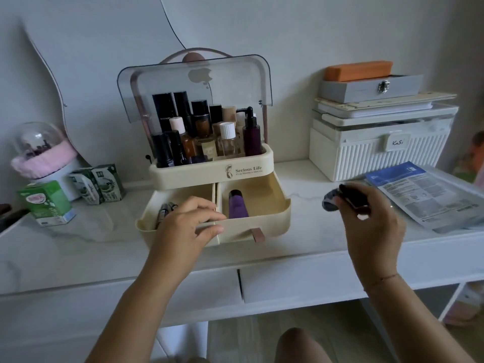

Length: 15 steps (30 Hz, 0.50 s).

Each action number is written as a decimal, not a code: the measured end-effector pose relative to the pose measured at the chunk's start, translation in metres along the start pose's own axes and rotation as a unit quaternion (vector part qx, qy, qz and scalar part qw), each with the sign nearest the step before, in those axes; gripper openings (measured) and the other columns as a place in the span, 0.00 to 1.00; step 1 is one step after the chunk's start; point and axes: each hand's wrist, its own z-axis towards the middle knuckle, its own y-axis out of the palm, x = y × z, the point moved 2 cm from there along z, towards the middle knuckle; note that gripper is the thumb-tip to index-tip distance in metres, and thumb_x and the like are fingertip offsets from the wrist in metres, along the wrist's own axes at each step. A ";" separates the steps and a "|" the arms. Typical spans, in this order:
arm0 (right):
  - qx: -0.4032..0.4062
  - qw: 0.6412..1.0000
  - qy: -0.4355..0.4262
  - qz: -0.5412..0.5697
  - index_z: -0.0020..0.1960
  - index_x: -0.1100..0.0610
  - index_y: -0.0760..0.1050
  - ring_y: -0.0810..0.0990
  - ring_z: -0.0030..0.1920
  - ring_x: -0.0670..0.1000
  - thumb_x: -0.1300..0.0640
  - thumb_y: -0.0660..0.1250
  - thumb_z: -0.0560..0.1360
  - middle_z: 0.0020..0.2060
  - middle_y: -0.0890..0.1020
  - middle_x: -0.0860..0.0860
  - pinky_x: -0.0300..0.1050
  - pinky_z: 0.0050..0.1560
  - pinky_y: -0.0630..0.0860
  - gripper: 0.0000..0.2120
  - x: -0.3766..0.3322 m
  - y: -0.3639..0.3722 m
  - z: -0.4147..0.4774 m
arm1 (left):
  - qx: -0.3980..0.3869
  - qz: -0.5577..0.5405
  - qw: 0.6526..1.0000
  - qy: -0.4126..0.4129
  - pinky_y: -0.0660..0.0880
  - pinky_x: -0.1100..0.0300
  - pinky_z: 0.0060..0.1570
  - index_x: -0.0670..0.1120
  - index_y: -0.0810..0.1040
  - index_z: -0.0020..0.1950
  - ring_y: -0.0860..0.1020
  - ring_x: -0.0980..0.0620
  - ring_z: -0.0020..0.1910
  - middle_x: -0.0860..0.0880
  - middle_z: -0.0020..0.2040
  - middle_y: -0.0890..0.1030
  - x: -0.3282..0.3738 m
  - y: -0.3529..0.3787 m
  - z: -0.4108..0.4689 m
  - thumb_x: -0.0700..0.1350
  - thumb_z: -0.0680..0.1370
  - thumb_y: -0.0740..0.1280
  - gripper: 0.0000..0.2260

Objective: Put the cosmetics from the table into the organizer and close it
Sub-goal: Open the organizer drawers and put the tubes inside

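A cream organizer (243, 172) stands mid-table with its clear lid (183, 82) raised and many bottles upright in the top tray. Both lower drawers are pulled out. The right drawer (277, 213) holds a purple tube (237, 205); the left drawer (150, 218) holds slim dark pens (165, 209). My left hand (187, 224) hovers over the left drawer's front with fingers loosely curled, holding nothing that I can see. My right hand (372, 218), right of the organizer above the table, grips a dark, blurred cosmetic item (345, 199) with a round grey end.
Green cartons (47, 203) and a glass dome on a pink base (39, 150) stand at the left. A white ribbed box (377, 153) with stacked boxes on top sits back right. A blue-and-white packet (429, 192) lies at the right edge. Under the tabletop are drawers.
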 end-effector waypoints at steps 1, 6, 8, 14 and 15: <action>0.018 0.999 -0.034 0.026 0.53 0.57 0.79 0.79 0.41 0.47 0.57 0.72 0.72 0.44 0.82 0.49 0.27 0.45 0.72 0.11 -0.017 -0.002 0.005 | 0.001 -0.001 1.000 0.004 0.70 0.73 0.49 0.48 0.85 0.46 0.75 0.63 0.50 0.62 0.48 0.76 0.000 0.000 0.001 0.39 0.69 0.74 0.08; -0.085 0.973 -0.180 0.114 0.54 0.50 0.78 0.80 0.43 0.44 0.57 0.69 0.72 0.45 0.81 0.45 0.35 0.48 0.77 0.11 -0.081 0.012 0.015 | -0.006 0.000 1.000 0.019 0.71 0.71 0.51 0.49 0.84 0.46 0.77 0.62 0.49 0.60 0.48 0.77 -0.001 0.001 0.002 0.41 0.69 0.74 0.08; -0.171 0.966 -0.167 0.097 0.53 0.52 0.81 0.81 0.43 0.47 0.56 0.70 0.72 0.45 0.82 0.47 0.35 0.44 0.77 0.11 -0.084 0.027 0.011 | -0.003 0.012 1.000 0.029 0.72 0.69 0.51 0.48 0.84 0.48 0.77 0.60 0.49 0.58 0.49 0.78 -0.001 0.001 -0.001 0.41 0.69 0.74 0.09; -0.333 0.936 -0.103 0.041 0.58 0.48 0.80 0.78 0.47 0.45 0.54 0.69 0.73 0.51 0.82 0.47 0.39 0.50 0.76 0.14 -0.061 0.057 0.010 | 0.101 0.134 0.986 0.014 0.63 0.52 0.63 0.45 0.81 0.57 0.74 0.45 0.60 0.47 0.59 0.79 -0.015 -0.014 -0.016 0.57 0.70 0.68 0.22; -0.351 0.930 -0.104 0.038 0.59 0.47 0.80 0.77 0.48 0.44 0.52 0.68 0.73 0.51 0.82 0.45 0.37 0.50 0.75 0.15 -0.060 0.059 0.011 | 0.120 0.146 0.982 -0.007 0.60 0.51 0.64 0.45 0.79 0.60 0.72 0.43 0.63 0.45 0.62 0.77 -0.020 -0.017 -0.019 0.60 0.69 0.67 0.26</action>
